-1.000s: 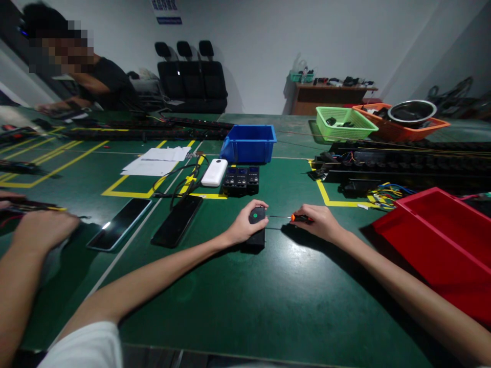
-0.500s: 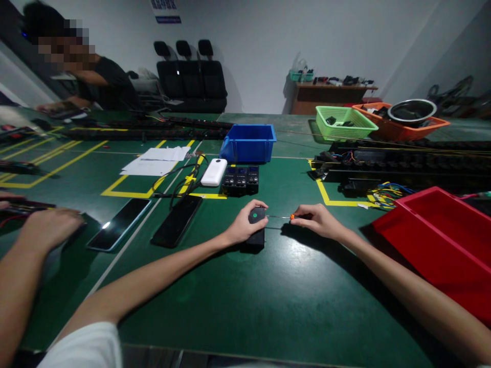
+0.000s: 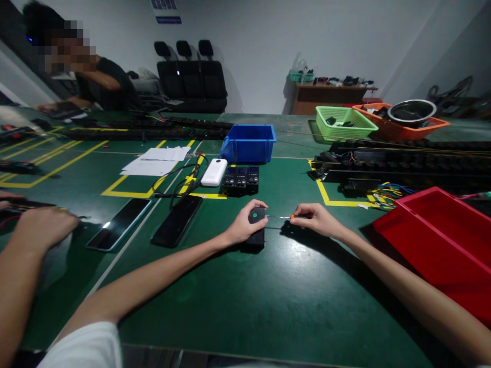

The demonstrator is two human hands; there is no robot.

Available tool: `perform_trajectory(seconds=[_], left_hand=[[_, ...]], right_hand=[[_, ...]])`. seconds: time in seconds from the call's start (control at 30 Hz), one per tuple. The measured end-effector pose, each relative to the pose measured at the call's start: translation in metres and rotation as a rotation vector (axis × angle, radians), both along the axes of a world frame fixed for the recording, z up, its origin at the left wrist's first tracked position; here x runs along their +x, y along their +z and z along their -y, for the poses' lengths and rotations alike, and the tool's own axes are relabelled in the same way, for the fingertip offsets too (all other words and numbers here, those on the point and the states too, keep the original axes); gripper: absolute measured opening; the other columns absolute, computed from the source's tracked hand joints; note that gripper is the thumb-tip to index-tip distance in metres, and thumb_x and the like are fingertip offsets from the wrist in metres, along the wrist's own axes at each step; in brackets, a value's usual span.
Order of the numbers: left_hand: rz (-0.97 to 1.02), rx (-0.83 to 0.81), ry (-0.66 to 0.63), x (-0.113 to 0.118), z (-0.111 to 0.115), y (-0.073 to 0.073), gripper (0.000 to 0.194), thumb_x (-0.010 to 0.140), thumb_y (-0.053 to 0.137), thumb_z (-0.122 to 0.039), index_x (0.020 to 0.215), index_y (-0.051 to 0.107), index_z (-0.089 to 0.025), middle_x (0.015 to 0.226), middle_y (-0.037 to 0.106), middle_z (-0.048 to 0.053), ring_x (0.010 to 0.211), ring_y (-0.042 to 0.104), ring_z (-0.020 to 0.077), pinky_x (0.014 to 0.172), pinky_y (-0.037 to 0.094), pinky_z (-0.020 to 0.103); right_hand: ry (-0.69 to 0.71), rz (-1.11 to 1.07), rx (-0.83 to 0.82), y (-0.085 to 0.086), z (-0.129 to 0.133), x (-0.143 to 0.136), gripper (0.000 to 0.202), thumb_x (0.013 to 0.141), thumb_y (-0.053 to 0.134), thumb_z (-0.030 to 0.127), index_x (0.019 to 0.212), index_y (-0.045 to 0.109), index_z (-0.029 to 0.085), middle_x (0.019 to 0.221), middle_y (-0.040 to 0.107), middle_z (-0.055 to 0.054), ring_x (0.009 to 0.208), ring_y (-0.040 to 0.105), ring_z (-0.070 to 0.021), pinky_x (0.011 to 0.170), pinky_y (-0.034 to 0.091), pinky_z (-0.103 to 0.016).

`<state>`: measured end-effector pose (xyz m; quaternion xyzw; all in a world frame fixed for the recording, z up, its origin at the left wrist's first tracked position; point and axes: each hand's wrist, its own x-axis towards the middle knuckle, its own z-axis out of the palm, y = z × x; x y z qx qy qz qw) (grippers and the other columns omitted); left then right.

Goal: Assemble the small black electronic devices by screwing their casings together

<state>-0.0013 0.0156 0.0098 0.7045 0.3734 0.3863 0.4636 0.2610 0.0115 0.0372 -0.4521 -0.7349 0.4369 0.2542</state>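
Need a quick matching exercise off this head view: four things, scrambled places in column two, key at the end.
Things
1. black box
2. screwdriver
3. white device
4. red bin

Places
A. on the table, just left of the three black modules
B. held in the left hand
C. at the right edge of the picture
D. held in the right hand, its shaft pointing at the other hand

Pairs: 1-B, 2-D, 3-A, 4-C
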Motion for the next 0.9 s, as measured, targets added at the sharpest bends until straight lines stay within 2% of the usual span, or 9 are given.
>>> perform_trajectory(seconds=[0.17, 0.33, 0.47, 0.67, 0.9], left_hand=[[0.006, 0.007, 0.009, 0.000, 0.000, -0.001, 0.034, 0.080, 0.067, -0.033, 0.110, 0.056, -0.019, 0.104, 0.061, 0.006, 0.096, 0.062, 0.0190, 0.088, 0.048, 0.032], [-0.002, 0.017, -0.002, 0.000, 0.000, 0.000, 0.034, 0.081, 0.066, -0.032, 0.111, 0.055, -0.019, 0.104, 0.061, 0.006, 0.095, 0.062, 0.0188, 0.087, 0.048, 0.032], [-0.003, 0.011, -0.007, 0.000, 0.000, -0.001, 0.034, 0.082, 0.066, -0.033, 0.111, 0.054, -0.019, 0.102, 0.061, 0.005, 0.094, 0.062, 0.0184, 0.087, 0.048, 0.032], [0.004, 0.013, -0.009, 0.000, -0.001, -0.001, 0.034, 0.082, 0.066, -0.032, 0.110, 0.054, -0.019, 0.103, 0.061, 0.005, 0.093, 0.062, 0.0184, 0.087, 0.048, 0.032], [0.003, 0.013, -0.014, 0.000, -0.001, -0.001, 0.034, 0.082, 0.066, -0.033, 0.110, 0.054, -0.019, 0.103, 0.061, 0.005, 0.094, 0.062, 0.0184, 0.087, 0.048, 0.032]], right_hand=[[0.002, 0.221, 0.408, -0.010, 0.001, 0.005, 0.032, 0.081, 0.068, 0.045, 0.098, 0.064, 0.018, 0.081, 0.067, -0.006, 0.069, 0.059, -0.0170, 0.064, 0.044, -0.029], [0.043, 0.359, 0.669, -0.018, 0.000, 0.012, 0.021, 0.090, 0.060, 0.040, 0.088, 0.064, 0.020, 0.084, 0.070, -0.009, 0.073, 0.064, -0.0194, 0.066, 0.044, -0.029], [0.104, 0.318, 0.797, -0.019, -0.002, 0.015, 0.019, 0.092, 0.059, 0.037, 0.085, 0.064, 0.019, 0.082, 0.071, -0.008, 0.071, 0.066, -0.0175, 0.062, 0.044, -0.026], [0.117, 0.318, 0.798, -0.018, -0.003, 0.014, 0.021, 0.091, 0.061, 0.038, 0.083, 0.063, 0.019, 0.079, 0.072, -0.006, 0.065, 0.066, -0.0161, 0.057, 0.044, -0.025], [0.086, 0.220, 0.564, -0.015, -0.002, 0.012, 0.027, 0.088, 0.063, 0.044, 0.084, 0.065, 0.018, 0.080, 0.072, -0.005, 0.064, 0.064, -0.0148, 0.056, 0.043, -0.024]])
